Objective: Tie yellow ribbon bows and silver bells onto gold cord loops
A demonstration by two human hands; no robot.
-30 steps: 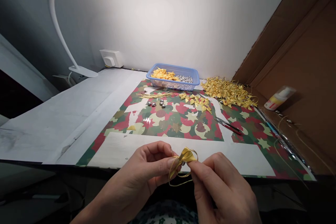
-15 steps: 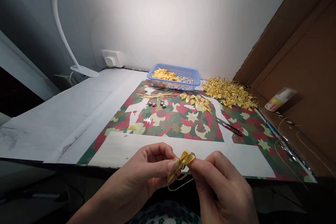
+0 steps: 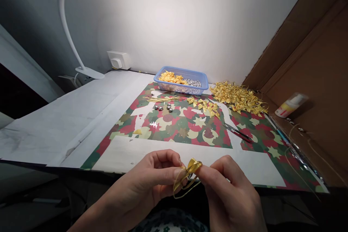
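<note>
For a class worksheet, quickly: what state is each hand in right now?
Left hand: closed, pinching one side of the yellow bow.
Right hand: closed, gripping the bow's other side.

My small handcraft workplace, set up indoors against a pale wall [image 3: 174,40].
A desk lamp [image 3: 66,25] lights the paper-covered worktop [image 3: 73,112], where a blue basket [image 3: 181,88] holds yellow pieces [image 3: 171,77] and silver beads or bells [image 3: 193,83]; gold cords [image 3: 164,99], a heap of bows [image 3: 236,98] and the yellow bow [image 3: 193,165] I hold indicate repeated craft work. A cardboard panel [image 3: 320,54] borders the right side. Whether home or workshop, I cannot tell.
</note>
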